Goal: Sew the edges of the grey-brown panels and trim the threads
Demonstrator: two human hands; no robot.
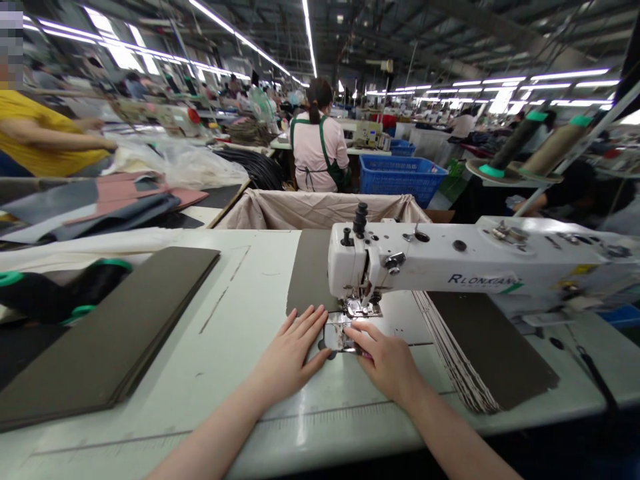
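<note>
My left hand [293,350] lies flat on the pale green sewing table, fingers stretched out. Its fingertips reach the near edge of a dark olive-grey fabric panel [310,270]. This panel lies left of and behind the head of a white sewing machine [425,257]. My right hand [390,363] rests just in front of the presser foot [363,308], index finger reaching over the metal needle plate [334,332]. The other fingers are curled; a small pinkish and metallic bit shows beneath them, too hidden to name.
Stacked olive-grey panels [115,327] lie at left, beside black thread cones [105,287]. More panels with pale edges [485,347] lie under the machine arm. Behind the table hangs a beige cloth-lined bin [300,210]. A co-worker [320,143] sits beyond, near a blue basket [400,179].
</note>
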